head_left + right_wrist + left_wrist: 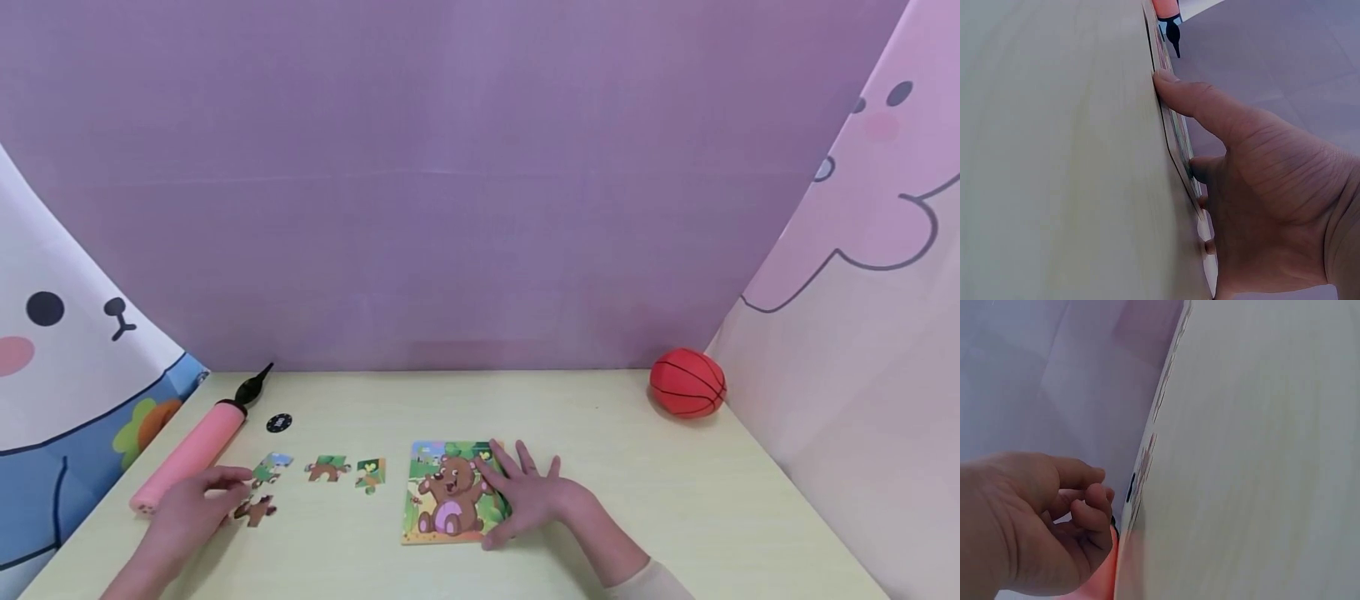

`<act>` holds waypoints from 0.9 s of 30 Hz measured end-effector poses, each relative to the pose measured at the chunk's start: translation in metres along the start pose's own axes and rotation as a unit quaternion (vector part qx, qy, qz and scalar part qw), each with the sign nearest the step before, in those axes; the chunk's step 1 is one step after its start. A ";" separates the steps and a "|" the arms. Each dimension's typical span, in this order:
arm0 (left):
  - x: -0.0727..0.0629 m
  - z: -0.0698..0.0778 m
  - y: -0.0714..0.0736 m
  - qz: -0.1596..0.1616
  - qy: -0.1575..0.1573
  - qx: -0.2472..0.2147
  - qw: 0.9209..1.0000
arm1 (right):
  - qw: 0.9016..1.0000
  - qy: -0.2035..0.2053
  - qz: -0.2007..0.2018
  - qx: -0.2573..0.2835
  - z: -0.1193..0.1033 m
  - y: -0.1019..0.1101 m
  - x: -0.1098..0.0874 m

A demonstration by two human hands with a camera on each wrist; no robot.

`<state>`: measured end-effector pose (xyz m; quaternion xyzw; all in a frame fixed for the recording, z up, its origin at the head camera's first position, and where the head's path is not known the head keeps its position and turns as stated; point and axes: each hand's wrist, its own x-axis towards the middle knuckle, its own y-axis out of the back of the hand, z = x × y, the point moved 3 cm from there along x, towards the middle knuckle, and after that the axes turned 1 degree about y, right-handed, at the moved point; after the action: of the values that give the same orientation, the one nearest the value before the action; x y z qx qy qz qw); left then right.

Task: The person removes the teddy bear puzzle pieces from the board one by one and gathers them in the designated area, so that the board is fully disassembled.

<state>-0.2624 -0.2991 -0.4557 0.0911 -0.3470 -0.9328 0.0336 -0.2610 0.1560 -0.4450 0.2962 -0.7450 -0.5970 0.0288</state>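
Bear puzzle [448,493]: R hand [531,495] splayed atop; L hand [191,510] half-curled nr pcs [272,468].

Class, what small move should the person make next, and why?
Probably pinch the lowest piece with the left hand: its fingers are right beside that piece and look empty, while the right hand rests on the bear picture.

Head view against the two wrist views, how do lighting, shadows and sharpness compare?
Head view: bright, fairly even light, soft shadow below the right hand, bear puzzle and ball easy to make out; left wrist view: dimmer, table grain hazy, loose pieces too edge-on to read; right wrist view: also dim, puzzle picture squeezed to a sliver.
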 end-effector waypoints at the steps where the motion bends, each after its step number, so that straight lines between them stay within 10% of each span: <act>1: -0.001 0.003 -0.003 -0.003 -0.001 -0.008 1.000 | 1.000 0.000 0.000 0.000 0.000 0.000 0.000; 18: -0.019 0.065 -0.077 -0.073 -0.030 -0.109 0.991 | 1.000 -0.001 0.002 -0.008 0.002 0.000 0.001; 27: -0.017 0.090 -0.109 -0.135 -0.100 -0.136 0.976 | 1.000 0.000 -0.003 -0.003 0.000 0.000 0.000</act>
<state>-0.2632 -0.1571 -0.4578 0.0378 -0.2029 -0.9716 -0.1157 -0.2611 0.1562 -0.4450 0.2981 -0.7421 -0.5998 0.0278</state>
